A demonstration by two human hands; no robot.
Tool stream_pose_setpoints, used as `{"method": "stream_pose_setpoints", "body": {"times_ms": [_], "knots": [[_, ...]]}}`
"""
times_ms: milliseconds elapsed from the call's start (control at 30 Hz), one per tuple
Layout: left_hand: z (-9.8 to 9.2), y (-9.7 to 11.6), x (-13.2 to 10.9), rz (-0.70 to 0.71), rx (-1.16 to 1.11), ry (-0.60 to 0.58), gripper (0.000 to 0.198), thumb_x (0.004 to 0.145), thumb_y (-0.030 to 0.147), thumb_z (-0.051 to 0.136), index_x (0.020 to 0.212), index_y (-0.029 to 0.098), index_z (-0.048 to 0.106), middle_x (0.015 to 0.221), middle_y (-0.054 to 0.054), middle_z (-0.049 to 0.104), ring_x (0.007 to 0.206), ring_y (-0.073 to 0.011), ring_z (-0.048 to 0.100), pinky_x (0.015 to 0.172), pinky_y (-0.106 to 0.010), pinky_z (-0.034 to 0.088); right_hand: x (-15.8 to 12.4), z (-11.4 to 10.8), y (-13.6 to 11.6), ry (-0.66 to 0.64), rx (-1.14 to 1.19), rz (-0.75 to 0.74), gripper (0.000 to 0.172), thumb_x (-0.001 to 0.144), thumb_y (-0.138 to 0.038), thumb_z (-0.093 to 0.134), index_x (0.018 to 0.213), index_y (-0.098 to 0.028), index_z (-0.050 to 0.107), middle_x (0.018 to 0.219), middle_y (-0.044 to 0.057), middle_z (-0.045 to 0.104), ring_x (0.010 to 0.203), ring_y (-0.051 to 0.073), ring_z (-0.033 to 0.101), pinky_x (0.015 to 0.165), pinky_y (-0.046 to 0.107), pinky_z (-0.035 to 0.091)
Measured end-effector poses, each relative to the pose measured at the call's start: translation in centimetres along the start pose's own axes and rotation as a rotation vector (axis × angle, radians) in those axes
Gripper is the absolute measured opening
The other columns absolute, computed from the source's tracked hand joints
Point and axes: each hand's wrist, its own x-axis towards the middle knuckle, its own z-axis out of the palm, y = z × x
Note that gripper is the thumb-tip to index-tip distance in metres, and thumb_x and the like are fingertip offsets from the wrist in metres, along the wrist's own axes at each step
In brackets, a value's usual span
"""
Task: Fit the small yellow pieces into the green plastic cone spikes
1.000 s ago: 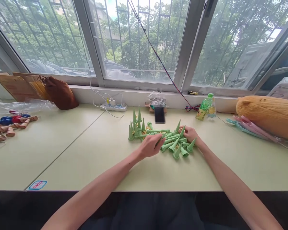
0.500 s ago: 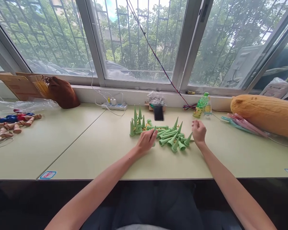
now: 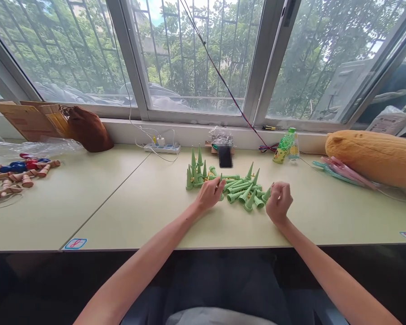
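Observation:
Near the table's middle my left hand [image 3: 209, 195] is closed round a green plastic spike [image 3: 221, 197], its pointed tip showing above the fingers. My right hand [image 3: 279, 201] is a loose fist at the right end of the pile; what it holds, if anything, is hidden. Just left of it stands another green spike [image 3: 265, 195], partly covered by the hand, and I cannot tell if they touch. Between the hands lies a heap of green spikes [image 3: 245, 194], some upright, most on their sides. Beyond my left hand stands a group of upright green spikes [image 3: 199, 169] with small yellow parts among them.
Behind the heap is a dark blurred rectangle [image 3: 225, 157]. A power strip [image 3: 162, 148] and a green bottle [image 3: 284, 145] stand along the window wall. Wooden toys [image 3: 27, 174] lie left, near a brown bag [image 3: 89, 129]. A long orange cushion [image 3: 375, 157] lies right.
My right hand has come down and closer to the right end of the heap, now partly covering a spike there. My left hand keeps its hold, almost still. The view has shifted slightly.

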Motion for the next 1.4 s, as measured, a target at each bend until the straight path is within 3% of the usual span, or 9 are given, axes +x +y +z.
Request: {"method": "stream_pose_setpoints", "body": {"times_ms": [233,367,467,633,767,933,1067,1233,1400], "knots": [[0.0,0.3,0.2,0.047,-0.002,-0.013,0.04,0.098,0.041,0.035,0.065,0.021,0.025,0.049,0.007,0.027,0.044,-0.0085,0.025,0.048,-0.025,0.025,-2.1,-1.0,-1.9,-0.399,-0.156,-0.104,0.021,0.086,-0.039,0.059,0.087,-0.018,0.058,0.054,-0.006,0.052,0.043,0.008,0.042,0.051,0.022,0.037],[-0.1,0.2,0.2,0.066,0.015,-0.014,0.04,0.098,0.039,0.036,0.065,0.02,0.025,0.049,0.007,0.027,0.043,-0.0081,0.025,0.048,-0.024,0.025,-2.2,-0.8,-2.7,-0.545,-0.202,-0.111,0.027,0.091,-0.035,0.053,0.069,-0.018,0.052,0.059,-0.003,0.056,0.048,0.009,0.046,0.055,0.022,0.037],[-0.3,0.0,0.3,0.08,0.038,0.035,0.039,0.098,0.037,0.038,0.064,0.021,0.025,0.048,0.007,0.027,0.043,-0.008,0.024,0.046,-0.025,0.024,-2.4,-0.6,-3.1,-0.559,-0.194,-0.153,0.031,0.092,-0.032,0.05,0.065,-0.019,0.047,0.058,-0.002,0.054,0.048,0.009,0.044,0.055,0.022,0.035],[-1.0,-0.2,0.7,0.064,0.045,0.209,0.039,0.098,0.035,0.04,0.063,0.021,0.028,0.047,0.007,0.029,0.04,-0.0075,0.025,0.044,-0.024,0.023,-2.0,0.1,-4.9,-0.456,-0.147,-0.214,0.034,0.091,-0.031,0.05,0.06,-0.02,0.043,0.05,-0.004,0.048,0.042,0.007,0.036,0.05,0.021,0.031],[-1.2,-0.3,0.7,0.022,0.043,0.334,0.04,0.097,0.034,0.041,0.062,0.021,0.029,0.045,0.006,0.031,0.039,-0.0073,0.026,0.043,-0.023,0.024,0.2,2.7,-7.0,-0.457,-0.085,-0.076,0.032,0.091,-0.036,0.048,0.063,-0.02,0.046,0.054,-0.002,0.052,0.047,0.009,0.043,0.054,0.022,0.036],[-1.3,-0.1,0.5,0.014,0.085,0.405,0.04,0.097,0.033,0.042,0.061,0.02,0.029,0.044,0.006,0.032,0.039,-0.0074,0.026,0.043,-0.023,0.025,2.6,7.7,-8.1,-0.593,0.161,0.192,0.022,0.086,-0.038,0.055,0.073,-0.019,0.055,0.067,0.002,0.064,0.058,0.013,0.058,0.06,0.024,0.045],[-1.3,-0.1,0.4,0.045,0.095,0.389,0.04,0.097,0.033,0.042,0.061,0.02,0.03,0.044,0.006,0.032,0.039,-0.0072,0.027,0.043,-0.023,0.026,3.4,10.4,-8.0,-0.797,0.362,0.47,0.022,0.081,-0.039,0.059,0.073,-0.018,0.058,0.067,0.003,0.066,0.041,0.009,0.05,0.042,0.023,0.039],[-1.0,-0.3,0.2,0.076,0.098,0.334,0.039,0.097,0.034,0.042,0.062,0.02,0.032,0.045,0.006,0.032,0.039,-0.0074,0.026,0.043,-0.023,0.026,3.7,11.2,-7.5,-1.011,0.432,0.728,0.025,0.072,-0.032,0.07,0.063,-0.016,0.052,0.055,0.001,0.062,0.034,0.007,0.046,0.032,0.019,0.022],[-0.6,-0.4,0.2,0.054,0.092,0.226,0.039,0.097,0.036,0.041,0.062,0.02,0.033,0.045,0.006,0.032,0.04,-0.0078,0.027,0.044,-0.024,0.026,3.6,10.8,-6.8,-1.062,0.445,0.801,0.021,0.073,-0.028,0.072,0.067,-0.014,0.057,0.051,0.001,0.061,0.035,0.008,0.049,0.031,0.018,0.02]]}}
